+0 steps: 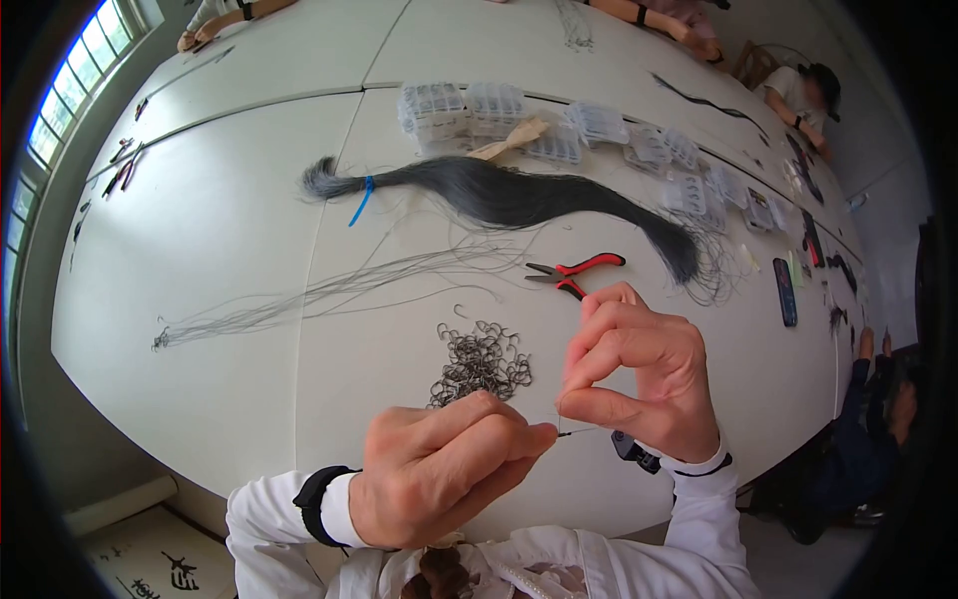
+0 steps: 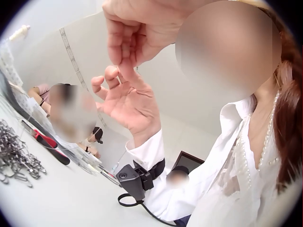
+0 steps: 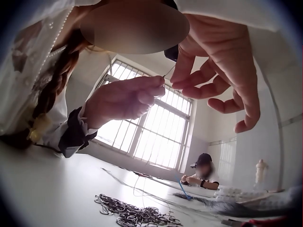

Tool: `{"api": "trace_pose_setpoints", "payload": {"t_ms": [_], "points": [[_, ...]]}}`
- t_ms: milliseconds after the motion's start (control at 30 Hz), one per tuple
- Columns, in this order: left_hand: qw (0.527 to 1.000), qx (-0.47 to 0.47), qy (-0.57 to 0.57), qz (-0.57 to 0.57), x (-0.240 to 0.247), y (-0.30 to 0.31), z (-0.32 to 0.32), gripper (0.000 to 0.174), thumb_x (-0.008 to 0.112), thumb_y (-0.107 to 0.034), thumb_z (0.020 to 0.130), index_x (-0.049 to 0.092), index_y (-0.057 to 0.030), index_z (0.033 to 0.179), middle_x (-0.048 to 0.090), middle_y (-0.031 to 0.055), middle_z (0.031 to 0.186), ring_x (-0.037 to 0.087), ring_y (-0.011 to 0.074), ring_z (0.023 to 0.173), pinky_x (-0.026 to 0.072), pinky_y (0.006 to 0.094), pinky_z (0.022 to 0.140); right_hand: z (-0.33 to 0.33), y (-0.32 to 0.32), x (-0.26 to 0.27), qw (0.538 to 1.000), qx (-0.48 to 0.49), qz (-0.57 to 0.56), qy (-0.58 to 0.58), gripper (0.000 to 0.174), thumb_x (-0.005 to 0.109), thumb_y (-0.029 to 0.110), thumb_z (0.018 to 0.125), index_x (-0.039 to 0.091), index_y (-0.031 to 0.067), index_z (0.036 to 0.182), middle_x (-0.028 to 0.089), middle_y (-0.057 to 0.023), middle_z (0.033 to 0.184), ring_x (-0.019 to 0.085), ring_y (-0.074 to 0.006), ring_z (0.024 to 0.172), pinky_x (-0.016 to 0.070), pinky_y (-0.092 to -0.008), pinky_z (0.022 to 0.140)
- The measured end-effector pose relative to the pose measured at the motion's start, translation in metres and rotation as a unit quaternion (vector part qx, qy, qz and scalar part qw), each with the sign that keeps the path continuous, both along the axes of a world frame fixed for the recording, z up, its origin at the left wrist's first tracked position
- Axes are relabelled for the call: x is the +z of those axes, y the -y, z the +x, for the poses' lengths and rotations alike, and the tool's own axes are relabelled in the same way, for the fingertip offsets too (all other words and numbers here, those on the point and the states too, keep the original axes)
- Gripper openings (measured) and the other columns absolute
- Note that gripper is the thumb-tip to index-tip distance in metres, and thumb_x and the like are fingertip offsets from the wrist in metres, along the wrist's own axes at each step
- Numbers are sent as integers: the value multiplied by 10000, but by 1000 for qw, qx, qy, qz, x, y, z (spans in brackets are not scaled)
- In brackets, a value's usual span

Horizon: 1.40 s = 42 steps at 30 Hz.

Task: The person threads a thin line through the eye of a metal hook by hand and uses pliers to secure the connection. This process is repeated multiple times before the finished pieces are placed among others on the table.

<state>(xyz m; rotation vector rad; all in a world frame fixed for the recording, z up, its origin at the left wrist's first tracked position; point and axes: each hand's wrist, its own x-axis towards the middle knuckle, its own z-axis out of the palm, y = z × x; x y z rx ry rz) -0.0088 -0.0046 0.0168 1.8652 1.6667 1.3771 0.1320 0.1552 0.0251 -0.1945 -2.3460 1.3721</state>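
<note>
My left hand [image 1: 449, 464] pinches a fish hook between thumb and forefinger. Only the dark end of the hook [image 1: 564, 434] sticks out past the fingertips; the bend is hidden. From that end a thin line [image 1: 583, 431] runs towards my right hand [image 1: 654, 374], whose thumb and forefinger meet in a pinch on it while the other fingers are curved loosely. Both hands are raised above the table close together, as the right wrist view also shows. Just beyond the left hand lies a pile of dark fish hooks [image 1: 479, 361].
Long thin lines with hooks at one end [image 1: 230, 317] stretch leftward. Red-handled pliers [image 1: 574, 272] lie past the right hand. Further back are a dark strand bundle [image 1: 499, 195] with a blue tie [image 1: 361, 202], clear plastic boxes [image 1: 599, 122] and a phone [image 1: 785, 292]. Other people sit around the table.
</note>
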Motion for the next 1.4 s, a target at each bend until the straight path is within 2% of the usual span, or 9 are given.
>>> {"api": "trace_pose_setpoints", "payload": {"t_ms": [133, 300, 500, 767, 967, 1067, 1233, 1333, 1400], "points": [[1000, 10, 1, 19, -3, 0, 1, 177, 714, 55, 676, 645, -37, 810, 633, 51, 713, 634, 133, 577, 505, 231, 474, -1, -1, -2, 998, 19, -46, 36, 92, 755, 89, 683, 667, 75, 707, 607, -1, 734, 522, -140, 754, 351, -296, 783], [1000, 6, -8, 24, -3, 0, 1, 174, 711, 59, 675, 643, -36, 804, 633, 51, 712, 636, 130, 574, 508, 227, 472, -2, 0, -4, 974, 69, -188, 107, 71, 732, 105, 732, 673, 68, 718, 576, 12, 708, 496, -113, 856, 346, -290, 822], [1000, 10, 2, 19, -3, -1, 2, 182, 716, 60, 665, 641, -42, 795, 623, 44, 695, 626, 121, 556, 504, 227, 465, -4, 0, -11, 950, 115, -259, 132, 76, 730, 112, 739, 685, 51, 735, 564, 8, 696, 484, -121, 846, 344, -287, 822], [1000, 10, 26, 4, -4, -4, 3, 163, 727, 53, 672, 636, -45, 764, 597, 34, 655, 574, 101, 502, 448, 213, 442, -5, -1, -18, 947, 118, -272, 126, 106, 724, 134, 753, 674, 45, 722, 569, -1, 691, 479, -121, 810, 343, -289, 808], [995, 3, 100, -18, -4, -6, 3, 132, 706, 56, 684, 627, -39, 732, 587, 30, 649, 545, 89, 490, 421, 208, 448, -6, 2, -21, 940, 117, -296, 125, 100, 728, 114, 748, 669, 35, 735, 578, -8, 702, 491, -118, 807, 352, -281, 796], [991, -9, 128, -30, -6, -7, 3, 120, 684, 60, 704, 618, -31, 745, 584, 29, 667, 555, 84, 513, 427, 206, 457, -7, 5, -22, 933, 123, -314, 128, 94, 733, 95, 741, 665, 31, 740, 579, -9, 706, 497, -119, 804, 358, -276, 785], [981, -28, 189, -45, -14, -5, 4, 121, 625, 61, 757, 579, -7, 845, 589, 50, 770, 569, 90, 550, 439, 204, 472, -7, 5, -23, 930, 124, -321, 130, 104, 741, 95, 737, 661, 29, 743, 590, -13, 714, 502, -119, 811, 365, -278, 784], [982, -34, 179, -55, -13, -6, 2, 125, 616, 62, 763, 566, 2, 860, 576, 52, 779, 572, 93, 575, 448, 206, 488, -7, 2, -23, 936, 143, -289, 144, 99, 745, 98, 734, 666, 45, 759, 612, -7, 768, 511, -116, 839, 373, -282, 802], [980, -25, 188, -59, -11, -5, 2, 126, 614, 66, 761, 565, 5, 859, 567, 50, 769, 570, 93, 586, 452, 205, 495, -7, 2, -19, 953, 130, -232, 145, 159, 762, 110, 716, 669, 49, 831, 628, -13, 862, 532, -136, 913, 384, -291, 848]]}}
